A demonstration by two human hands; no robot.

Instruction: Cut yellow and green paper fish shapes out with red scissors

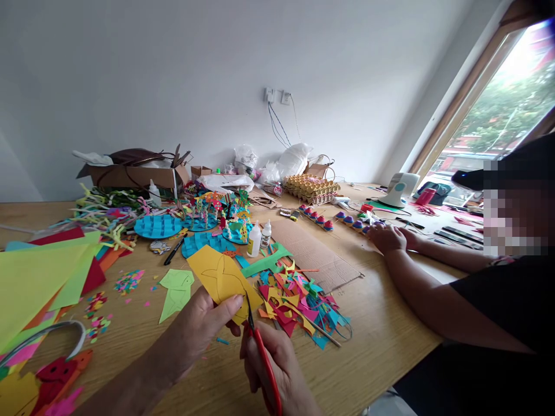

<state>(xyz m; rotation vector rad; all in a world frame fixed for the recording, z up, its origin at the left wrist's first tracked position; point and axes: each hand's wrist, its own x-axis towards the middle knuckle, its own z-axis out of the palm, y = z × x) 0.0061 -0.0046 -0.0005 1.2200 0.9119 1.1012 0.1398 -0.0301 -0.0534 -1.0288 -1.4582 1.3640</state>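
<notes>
Two hands: our right hand (277, 361) is closed round the red handles of the scissors (265, 365); our left hand (203, 326) pinches the yellow paper (214, 278), thumb on top; they are just beside each other, and we cannot tell whether they touch.
Scissors: rigid and, we judge, light; we would take them by the handles only, since the blades, now at the paper's right edge, are probably sharp.
Yellow paper: held up above the surface (212, 377), tilted, with dark curved lines drawn on it; we expect it to be light, slightly stiff, and easily creased or torn at narrow parts, so a flat pinch near the cut, clear of the blades, suits it best.
Green paper: flat beyond our left hand, drawn on too (178, 289); we would lift it by a corner.
Paper scraps: heaped beyond our right hand (295, 301); loose, feather-light, likely to scatter.
White bottles: two, upright behind the yellow paper (254, 241); probably soft-sided, best held round the body.
Cardboard sheet: flat, right of the bottles (313, 254); stiffer, to be lifted by an edge.
</notes>
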